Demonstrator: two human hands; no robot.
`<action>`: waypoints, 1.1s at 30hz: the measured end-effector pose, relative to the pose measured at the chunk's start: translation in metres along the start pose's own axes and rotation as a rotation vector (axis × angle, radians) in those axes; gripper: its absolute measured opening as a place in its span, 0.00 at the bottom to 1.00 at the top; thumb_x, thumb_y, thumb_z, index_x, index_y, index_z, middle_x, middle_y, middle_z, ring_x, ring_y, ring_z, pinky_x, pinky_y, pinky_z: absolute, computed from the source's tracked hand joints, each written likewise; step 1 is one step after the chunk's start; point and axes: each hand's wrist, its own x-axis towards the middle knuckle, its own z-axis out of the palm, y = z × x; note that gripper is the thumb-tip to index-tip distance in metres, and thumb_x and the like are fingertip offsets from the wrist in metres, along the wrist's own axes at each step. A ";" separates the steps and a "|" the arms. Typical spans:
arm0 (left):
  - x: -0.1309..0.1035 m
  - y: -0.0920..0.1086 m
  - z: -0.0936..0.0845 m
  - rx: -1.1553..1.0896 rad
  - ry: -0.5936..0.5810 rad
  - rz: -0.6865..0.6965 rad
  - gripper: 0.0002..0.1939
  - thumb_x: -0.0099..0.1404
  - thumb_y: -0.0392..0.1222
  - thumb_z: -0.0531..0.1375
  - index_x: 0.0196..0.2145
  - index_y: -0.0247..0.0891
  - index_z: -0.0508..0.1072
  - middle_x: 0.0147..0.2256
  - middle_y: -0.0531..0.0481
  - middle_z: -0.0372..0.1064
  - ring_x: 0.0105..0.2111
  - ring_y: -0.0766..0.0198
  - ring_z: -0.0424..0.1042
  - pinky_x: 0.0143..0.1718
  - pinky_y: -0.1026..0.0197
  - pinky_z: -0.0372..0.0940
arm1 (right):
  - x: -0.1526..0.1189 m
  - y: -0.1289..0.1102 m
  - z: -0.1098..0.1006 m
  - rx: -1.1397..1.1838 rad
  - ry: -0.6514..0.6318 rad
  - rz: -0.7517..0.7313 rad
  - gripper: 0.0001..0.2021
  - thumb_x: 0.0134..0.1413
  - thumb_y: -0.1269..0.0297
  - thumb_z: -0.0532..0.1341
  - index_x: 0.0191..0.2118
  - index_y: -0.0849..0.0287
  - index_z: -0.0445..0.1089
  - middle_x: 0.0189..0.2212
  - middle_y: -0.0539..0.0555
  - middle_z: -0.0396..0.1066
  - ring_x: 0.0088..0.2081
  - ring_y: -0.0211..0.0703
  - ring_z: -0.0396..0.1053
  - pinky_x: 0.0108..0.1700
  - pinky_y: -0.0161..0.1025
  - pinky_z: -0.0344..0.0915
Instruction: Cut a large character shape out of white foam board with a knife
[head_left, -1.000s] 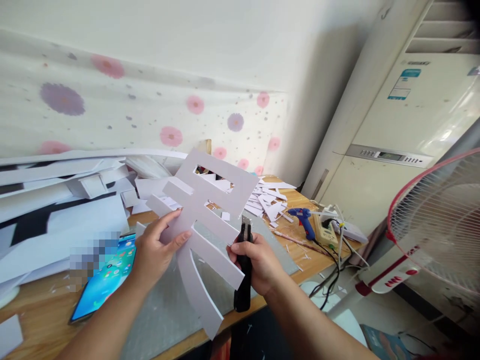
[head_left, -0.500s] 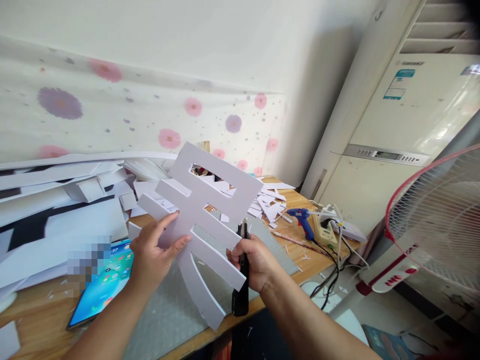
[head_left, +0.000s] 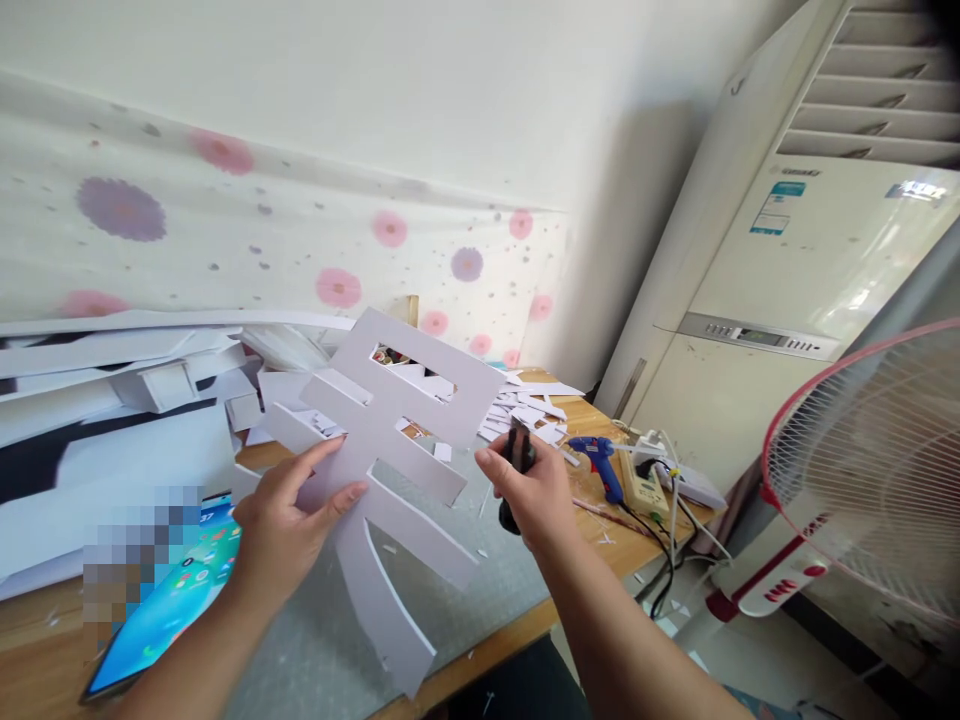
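Observation:
My left hand (head_left: 296, 525) grips a white foam-board cutout (head_left: 379, 420), thumb on its face and fingers along its left edge. The cutout is shaped like a written character, with slots and two curved legs, and is held tilted above a grey-green cutting mat (head_left: 480, 610). My right hand (head_left: 536, 490) is closed around a black utility knife (head_left: 517, 450). The knife's metal tip points up, just right of the cutout and apart from it. Part of its handle is hidden by my fingers.
White board offcuts (head_left: 532, 405) lie behind the cutout. A blue glue gun (head_left: 604, 465) and a power strip (head_left: 645, 485) with cables sit at right. A lit tablet or phone (head_left: 187, 590) and stacked boards (head_left: 142, 450) are at left. A fan (head_left: 877, 480) stands far right.
My right hand has moved right and up with the knife, away from the cutout's edge. The cutout has shifted slightly left and down in view, still in my left hand.

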 end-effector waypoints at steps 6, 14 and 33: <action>-0.001 0.000 -0.001 0.106 0.034 0.131 0.28 0.60 0.66 0.60 0.51 0.49 0.73 0.53 0.46 0.73 0.53 0.44 0.69 0.58 0.42 0.59 | 0.007 0.005 0.012 -0.170 0.024 0.015 0.13 0.45 0.53 0.64 0.23 0.57 0.66 0.16 0.45 0.60 0.20 0.36 0.58 0.24 0.35 0.55; -0.001 -0.002 -0.001 0.144 -0.058 0.080 0.27 0.60 0.64 0.60 0.53 0.51 0.73 0.54 0.49 0.73 0.52 0.47 0.71 0.54 0.45 0.61 | 0.000 0.010 0.004 0.081 -0.057 0.108 0.10 0.40 0.59 0.66 0.25 0.60 0.69 0.17 0.46 0.66 0.16 0.33 0.60 0.20 0.32 0.57; -0.004 0.019 -0.007 -0.234 -0.252 -0.266 0.35 0.55 0.65 0.64 0.56 0.47 0.72 0.52 0.46 0.71 0.51 0.48 0.68 0.51 0.50 0.63 | -0.005 0.033 -0.006 0.083 -0.172 -0.020 0.09 0.52 0.58 0.63 0.33 0.57 0.65 0.19 0.43 0.62 0.19 0.33 0.60 0.23 0.32 0.58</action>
